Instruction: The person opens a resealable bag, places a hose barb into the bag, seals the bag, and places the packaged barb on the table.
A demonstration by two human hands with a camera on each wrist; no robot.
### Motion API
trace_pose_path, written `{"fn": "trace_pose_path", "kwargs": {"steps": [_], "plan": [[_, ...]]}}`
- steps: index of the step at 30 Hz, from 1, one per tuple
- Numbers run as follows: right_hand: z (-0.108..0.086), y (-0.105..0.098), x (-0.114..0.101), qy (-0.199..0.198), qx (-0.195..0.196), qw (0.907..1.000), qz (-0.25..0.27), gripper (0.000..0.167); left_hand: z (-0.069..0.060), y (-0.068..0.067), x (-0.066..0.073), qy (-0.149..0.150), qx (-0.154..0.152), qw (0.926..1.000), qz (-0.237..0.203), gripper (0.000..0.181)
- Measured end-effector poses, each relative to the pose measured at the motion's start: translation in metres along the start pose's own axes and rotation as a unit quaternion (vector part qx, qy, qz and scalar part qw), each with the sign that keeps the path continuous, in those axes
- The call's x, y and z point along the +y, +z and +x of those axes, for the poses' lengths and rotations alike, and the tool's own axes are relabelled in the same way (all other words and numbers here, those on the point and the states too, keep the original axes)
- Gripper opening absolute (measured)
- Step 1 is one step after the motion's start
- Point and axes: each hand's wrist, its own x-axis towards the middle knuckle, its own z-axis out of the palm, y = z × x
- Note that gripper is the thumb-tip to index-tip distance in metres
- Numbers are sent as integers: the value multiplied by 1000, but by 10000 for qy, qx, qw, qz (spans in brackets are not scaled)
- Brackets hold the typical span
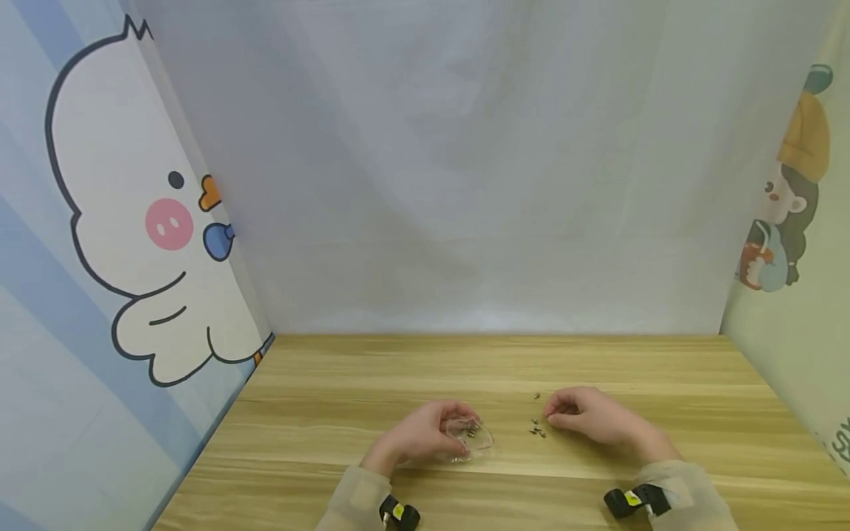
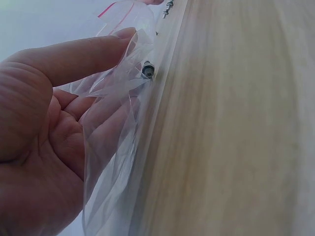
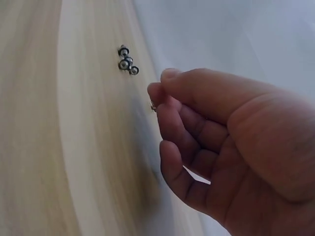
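My left hand (image 1: 432, 434) grips a clear plastic bag (image 2: 115, 162) between thumb and fingers, just over the table. The bag has a red line near its mouth. Several small metal screws with washers (image 1: 472, 429) show inside it in the head view. My right hand (image 1: 594, 417) is just right of a small group of similar screws (image 3: 126, 60) lying on the table. Its thumb and index fingertips (image 3: 170, 73) come together, the other fingers bent; whether anything is between the tips is hidden.
A single small metal piece (image 1: 537, 396) lies farther back, apart from the group. The wood-grain table (image 1: 319, 398) meets a pale grey backdrop (image 1: 465, 184) at its far edge. Printed cartoon panels stand on the left (image 1: 119, 147) and right (image 1: 790, 221).
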Motion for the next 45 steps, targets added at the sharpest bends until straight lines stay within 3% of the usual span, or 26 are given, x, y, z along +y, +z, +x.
{"fn": "trace_pose_path", "kwargs": {"steps": [12,19,26,33,45], "plan": [[10,14,-16,-229,545,9977,-319,14,-1,0,1,59,-44,9999,-104,53],[16,28,-34,-344,383,9987,11,13,-1,0,0,40,-36,10000,-71,54],[20,40,-40,-452,327,9984,-16,10,-1,0,-1,15,2,10000,22,55],[23,50,-45,-554,302,9980,-76,8,-2,0,-1,39,-12,9999,-120,55],[25,64,-58,-670,261,9971,255,9,-1,-1,-1,38,-81,9995,-291,55]]}}
